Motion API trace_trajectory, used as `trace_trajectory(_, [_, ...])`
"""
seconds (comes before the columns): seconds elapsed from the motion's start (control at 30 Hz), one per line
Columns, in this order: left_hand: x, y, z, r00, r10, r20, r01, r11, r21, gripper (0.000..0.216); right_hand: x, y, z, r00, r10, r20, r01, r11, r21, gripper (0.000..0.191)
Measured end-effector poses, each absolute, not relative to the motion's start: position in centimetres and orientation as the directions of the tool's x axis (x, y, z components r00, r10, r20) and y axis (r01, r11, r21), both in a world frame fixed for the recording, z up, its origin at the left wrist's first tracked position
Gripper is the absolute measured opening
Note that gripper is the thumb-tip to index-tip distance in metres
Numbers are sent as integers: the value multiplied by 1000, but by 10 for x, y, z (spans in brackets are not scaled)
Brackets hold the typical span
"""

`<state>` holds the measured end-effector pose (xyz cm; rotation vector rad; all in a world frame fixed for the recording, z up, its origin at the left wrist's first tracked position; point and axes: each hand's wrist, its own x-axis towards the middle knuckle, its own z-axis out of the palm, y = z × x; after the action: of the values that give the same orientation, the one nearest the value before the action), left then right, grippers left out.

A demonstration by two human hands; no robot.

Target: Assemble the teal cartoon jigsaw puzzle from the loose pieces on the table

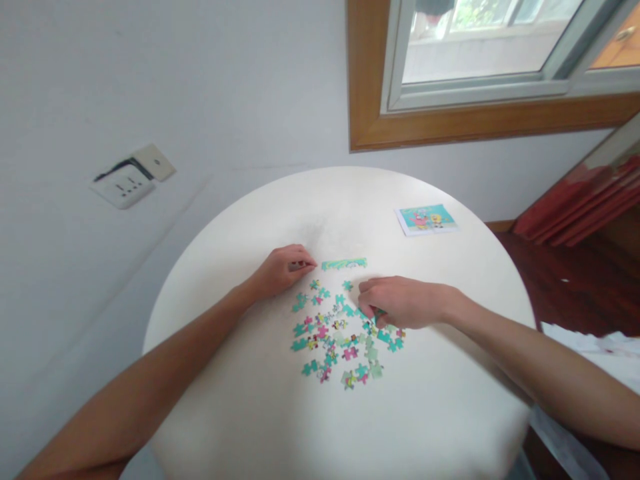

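Loose jigsaw puzzle pieces [351, 353], mostly teal, pink and yellow, lie scattered over the middle of the white round table [240, 413]. Above them is a short joined strip of puzzle pieces [344, 264], laid flat. My left hand [289, 270] rests just left of the strip, thumb and fingers pinched together; whatever is between the tips is too small to make out. At the right side of the pile, my right hand [395, 301] curls down with closed fingers. A bit of a teal puzzle piece [380, 313] shows between its fingertips, and the hand covers some pieces there.
A picture card [427, 219] with cartoon figures lies at the table's back right. Behind the table are a wall with a socket [124, 186] and a wood-framed window [367, 127]. A red curtain [580, 200] hangs at the right above the dark floor.
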<state>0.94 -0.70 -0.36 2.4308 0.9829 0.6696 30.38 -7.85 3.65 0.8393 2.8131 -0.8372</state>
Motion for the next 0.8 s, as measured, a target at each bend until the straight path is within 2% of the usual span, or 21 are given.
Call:
trace_trajectory(0.1, [12, -7, -4, 629, 718, 299, 518, -673, 527, 17, 308, -74, 35, -854, 470, -223, 498, 612, -614, 9])
trace_trajectory(0.17, [13, -8, -5, 632, 709, 313, 518, -687, 509, 17, 313, -66, 33, -834, 513, -203, 483, 500, -719, 8])
trace_trajectory(0.23, [15, -8, -7, 641, 698, 319, 517, -700, 492, 17, 319, -52, 27, -763, 633, -132, 468, 400, -788, 2])
trace_trajectory(0.3, [15, -8, -8, 651, 690, 316, 514, -707, 485, 17, 324, -36, 16, -606, 795, -30, 441, 304, -844, 4])
trace_trajectory(0.37, [16, -8, -9, 657, 687, 310, 509, -708, 491, 18, 327, -21, 4, -432, 901, 25, 402, 217, -890, 5])
trace_trajectory(0.43, [16, -8, -9, 662, 685, 303, 503, -707, 498, 19, 328, -12, -7, -323, 946, 5, 404, 143, -903, 8])
trace_trajectory(0.53, [16, -8, -8, 666, 684, 298, 502, -706, 499, 19, 326, -7, -17, -279, 960, -21, 414, 100, -905, 10])
trace_trajectory(0.8, [18, -8, -10, 674, 684, 278, 512, -704, 492, 22, 322, -5, -19, -290, 956, 33, 507, 183, -842, 13])
